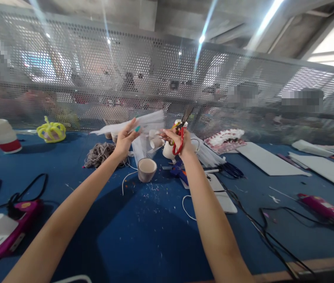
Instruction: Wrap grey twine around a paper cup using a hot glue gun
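My left hand (126,138), a teal nail on its thumb, is closed on a bundle of thin white translucent strips (152,119). My right hand (179,140) has red-handled scissors (178,146) hooked in it, the blades pointing up and away. Its fingertips reach toward the strips; blur hides whether they touch. Below and between the hands stands a small pale cup (147,171), upright. More small white cups (156,140) lie just behind it. Grey yarn (100,155) is heaped beside my left wrist. A blue glue gun (180,171) lies partly hidden under my right forearm.
A magenta power strip (22,226) with cables lies at left, another (326,210) at right. Stacked paper cups (0,135) and a yellow crown-shaped piece (51,132) stand at back left. White boards (268,159) lie at right. A perforated metal screen (155,67) borders the blue table's back.
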A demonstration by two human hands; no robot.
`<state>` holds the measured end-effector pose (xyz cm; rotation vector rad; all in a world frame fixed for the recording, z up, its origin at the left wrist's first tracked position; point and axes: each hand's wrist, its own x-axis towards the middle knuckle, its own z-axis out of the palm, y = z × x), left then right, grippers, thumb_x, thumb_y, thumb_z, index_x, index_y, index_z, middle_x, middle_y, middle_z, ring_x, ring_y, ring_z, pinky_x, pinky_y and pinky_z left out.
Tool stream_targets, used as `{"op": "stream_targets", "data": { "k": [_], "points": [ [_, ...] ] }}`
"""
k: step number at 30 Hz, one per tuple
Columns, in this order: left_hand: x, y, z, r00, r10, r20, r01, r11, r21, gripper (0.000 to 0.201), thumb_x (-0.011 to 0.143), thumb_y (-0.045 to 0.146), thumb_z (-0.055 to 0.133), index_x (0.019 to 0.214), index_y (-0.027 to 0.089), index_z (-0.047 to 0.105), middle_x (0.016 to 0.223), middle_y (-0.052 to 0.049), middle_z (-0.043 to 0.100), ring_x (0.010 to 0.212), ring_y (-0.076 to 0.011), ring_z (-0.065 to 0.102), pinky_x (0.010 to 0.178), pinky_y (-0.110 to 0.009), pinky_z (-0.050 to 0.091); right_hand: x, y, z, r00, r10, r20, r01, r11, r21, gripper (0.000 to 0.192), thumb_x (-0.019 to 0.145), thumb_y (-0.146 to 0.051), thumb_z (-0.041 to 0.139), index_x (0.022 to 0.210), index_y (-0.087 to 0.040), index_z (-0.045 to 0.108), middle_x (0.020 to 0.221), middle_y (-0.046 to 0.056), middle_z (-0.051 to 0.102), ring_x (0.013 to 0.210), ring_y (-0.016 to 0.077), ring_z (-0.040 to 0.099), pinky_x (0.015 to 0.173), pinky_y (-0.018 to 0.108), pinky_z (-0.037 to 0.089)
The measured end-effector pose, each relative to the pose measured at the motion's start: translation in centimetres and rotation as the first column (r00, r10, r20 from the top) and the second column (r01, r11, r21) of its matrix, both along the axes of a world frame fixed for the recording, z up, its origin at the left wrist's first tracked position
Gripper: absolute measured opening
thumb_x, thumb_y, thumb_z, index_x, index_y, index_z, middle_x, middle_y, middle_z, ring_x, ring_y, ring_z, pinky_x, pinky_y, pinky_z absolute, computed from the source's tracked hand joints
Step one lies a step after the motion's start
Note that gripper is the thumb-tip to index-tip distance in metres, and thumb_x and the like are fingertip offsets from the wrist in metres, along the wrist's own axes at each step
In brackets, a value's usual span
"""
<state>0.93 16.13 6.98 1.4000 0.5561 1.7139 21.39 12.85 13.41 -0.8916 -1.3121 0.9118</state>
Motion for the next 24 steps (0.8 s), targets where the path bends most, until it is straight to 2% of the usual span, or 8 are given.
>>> {"op": "stream_targets", "data": {
  "k": [3, 8, 13, 16, 19, 22, 24],
  "points": [
    [-0.1, 0.1, 0.1, 0.999, 0.028, 0.045, -0.031, 0.998, 0.058, 0.064, 0.08, 0.027, 0.071, 0.14, 0.032, 0.049, 0.142, -0.003, 0.06, 0.115, -0.0209, 0.066, 0.104, -0.04, 0.053, -0.1, -0.3, 0.2, 1.0, 0.029, 0.007, -0.029, 1.0, -0.009, 0.05, 0.057, -0.037, 0.088, 0.06, -0.023, 0.041, 0.077, 0.002, 0.073, 0.07, 0.0173, 0.072, 0.066, 0.03, 0.06],
    [-0.1, -0.6, 0.6, 0.989, 0.055, 0.137, -0.072, 0.99, 0.122, 0.075, 0.076, 0.025, 0.075, 0.141, 0.039, 0.041, 0.146, -0.004, 0.054, 0.11, -0.0231, 0.07, 0.099, -0.043, 0.056, -0.4, -0.3, 0.1, 0.998, 0.047, 0.031, -0.047, 0.999, 0.001, 0.051, 0.057, -0.04, 0.088, 0.059, -0.022, 0.04, 0.081, 0.003, 0.074, 0.075, 0.0181, 0.073, 0.068, 0.031, 0.061],
    [0.0, -1.2, 1.5, 0.982, 0.099, 0.16, -0.107, 0.993, 0.044, 0.047, 0.073, 0.034, 0.078, 0.116, 0.024, 0.059, 0.137, -0.008, 0.06, 0.111, -0.0249, 0.069, 0.092, -0.039, 0.058, -0.6, -0.2, -0.2, 0.997, 0.027, 0.073, -0.027, 1.0, -0.007, 0.053, 0.057, -0.043, 0.086, 0.058, -0.023, 0.038, 0.079, 0.003, 0.073, 0.073, 0.0182, 0.073, 0.067, 0.031, 0.061],
    [-0.3, -1.4, 2.2, 0.976, 0.149, 0.159, -0.148, 0.989, -0.016, 0.046, 0.066, 0.037, 0.084, 0.104, 0.019, 0.067, 0.114, -0.009, 0.072, 0.102, -0.0234, 0.071, 0.088, -0.035, 0.059, -0.6, -0.1, -0.2, 0.995, 0.003, 0.103, -0.003, 1.0, -0.007, 0.053, 0.058, -0.043, 0.085, 0.058, -0.023, 0.036, 0.077, 0.003, 0.071, 0.072, 0.0175, 0.072, 0.065, 0.03, 0.06],
    [-0.8, -1.5, 2.7, 0.976, 0.168, 0.141, -0.163, 0.985, -0.047, 0.042, 0.06, 0.034, 0.088, 0.096, 0.017, 0.072, 0.095, -0.007, 0.077, 0.093, -0.023, 0.073, 0.087, -0.036, 0.06, -0.4, 0.0, 0.0, 0.989, -0.027, 0.145, 0.029, 1.0, -0.008, 0.053, 0.057, -0.042, 0.085, 0.056, -0.023, 0.035, 0.076, 0.003, 0.07, 0.068, 0.0171, 0.069, 0.061, 0.03, 0.058],
    [-1.3, -1.4, 2.9, 0.977, 0.178, 0.118, -0.174, 0.984, -0.043, 0.034, 0.061, 0.03, 0.089, 0.09, 0.019, 0.073, 0.095, -0.006, 0.077, 0.097, -0.0251, 0.073, 0.09, -0.04, 0.06, 0.1, 0.2, 0.4, 0.979, -0.085, 0.185, 0.088, 0.996, -0.008, 0.05, 0.055, -0.043, 0.085, 0.056, -0.023, 0.04, 0.067, 0.001, 0.065, 0.059, 0.016, 0.063, 0.052, 0.029, 0.052],
    [-1.7, -1.1, 2.8, 0.98, 0.192, 0.06, -0.191, 0.981, -0.029, 0.031, 0.067, 0.029, 0.086, 0.094, 0.021, 0.073, 0.098, -0.003, 0.078, 0.103, -0.0241, 0.072, 0.093, -0.041, 0.06, 0.7, 0.1, 0.8, 0.969, -0.133, 0.207, 0.135, 0.991, 0.003, 0.045, 0.057, -0.045, 0.083, 0.056, -0.023, 0.043, 0.058, -0.002, 0.058, 0.053, 0.0141, 0.057, 0.048, 0.027, 0.046]
  ]
}}
